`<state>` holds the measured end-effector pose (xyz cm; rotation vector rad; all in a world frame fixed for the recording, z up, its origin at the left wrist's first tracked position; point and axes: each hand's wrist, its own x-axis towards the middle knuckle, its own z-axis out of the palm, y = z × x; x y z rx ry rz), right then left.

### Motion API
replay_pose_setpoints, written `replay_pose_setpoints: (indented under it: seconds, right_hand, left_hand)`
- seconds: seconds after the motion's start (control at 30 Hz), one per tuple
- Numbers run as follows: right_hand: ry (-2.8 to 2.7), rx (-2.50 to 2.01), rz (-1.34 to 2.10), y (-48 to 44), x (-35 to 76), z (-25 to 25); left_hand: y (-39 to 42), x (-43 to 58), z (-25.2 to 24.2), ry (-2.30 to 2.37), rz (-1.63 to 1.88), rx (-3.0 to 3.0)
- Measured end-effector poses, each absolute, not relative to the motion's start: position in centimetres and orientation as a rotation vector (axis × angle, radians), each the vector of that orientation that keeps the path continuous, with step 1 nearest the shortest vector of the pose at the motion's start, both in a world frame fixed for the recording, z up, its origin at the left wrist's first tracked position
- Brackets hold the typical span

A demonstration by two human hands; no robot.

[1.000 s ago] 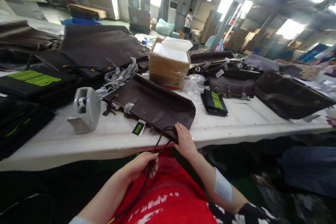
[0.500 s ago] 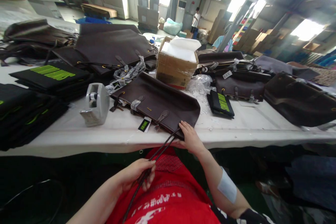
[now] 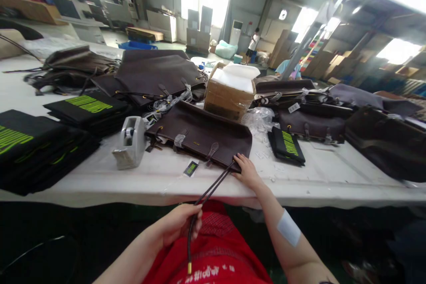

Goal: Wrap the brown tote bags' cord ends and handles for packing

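Pinching the dark strap, the left hand had its fingers closed around it. The right hand pressed loosely curled fingers on the brown bag.

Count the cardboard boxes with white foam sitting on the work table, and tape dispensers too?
1 box, open, behind the brown bag the hands work on. 1 grey tape dispenser, left of that bag near the table's front edge. More may hide behind the piled bags.

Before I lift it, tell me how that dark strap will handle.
Probably floppy: the strap runs from the brown bag to the left hand, then its end droops below the fingers. Likely light. It looks smooth, so it may slide.
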<state>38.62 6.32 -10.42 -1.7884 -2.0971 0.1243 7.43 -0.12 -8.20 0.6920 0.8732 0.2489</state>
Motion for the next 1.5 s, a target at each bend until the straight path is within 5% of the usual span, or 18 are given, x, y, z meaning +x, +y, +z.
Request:
replay_pose_setpoints:
  seconds: [0.37,0.73,1.5]
  right_hand:
    - [-2.157,-1.406,0.095,1.9,30.2,-8.2]
    - [-1.979,-1.665,-0.242,2.8,32.6,-7.3]
    - [-1.744,-1.514,0.369,3.1,37.0,-7.9]
  left_hand:
    - [0.4,7.9,-6.3,0.843,0.306,0.58]
    - [0.2,8.0,-5.9,0.779,0.3,0.68]
    - [1.2,7.0,-8.7,1.067,0.307,1.087]
